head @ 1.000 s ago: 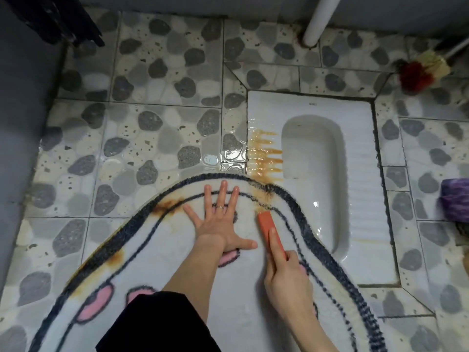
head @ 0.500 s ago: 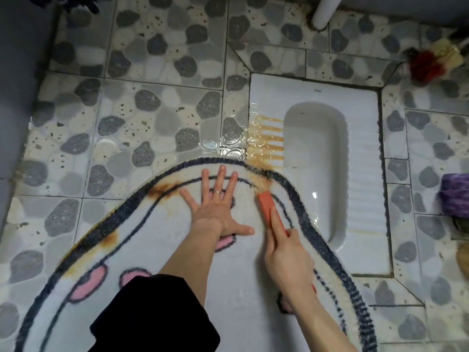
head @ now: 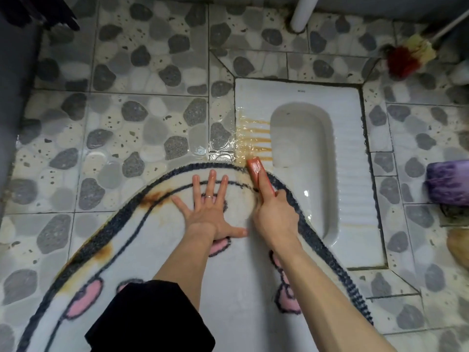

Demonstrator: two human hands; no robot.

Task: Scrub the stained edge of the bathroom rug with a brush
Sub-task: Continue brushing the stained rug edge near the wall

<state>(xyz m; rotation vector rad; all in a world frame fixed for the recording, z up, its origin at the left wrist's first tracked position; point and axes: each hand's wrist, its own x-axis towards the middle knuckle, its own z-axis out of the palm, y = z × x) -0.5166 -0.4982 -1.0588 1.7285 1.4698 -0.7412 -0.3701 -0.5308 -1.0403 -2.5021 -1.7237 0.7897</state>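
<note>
Rug edge under your brush — right hand grasps it, left hand released, flat beside that grip; overshoot ahead and you could smear brown onto the toilet.

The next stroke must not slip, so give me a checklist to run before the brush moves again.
1. Rug pinned: left hand lies flat on the rug, fingers spread. Ok.
2. Brush held: right hand grips the brush, forefinger along its back. Ok.
3. Brush placed: its tip sits at the rug's edge beside the squat pan. Ok.
4. Edge clean: a brown stain shows farther left on the edge. Not ok.
5. Bristle contact: hidden under the brush. Cannot tell.
</note>
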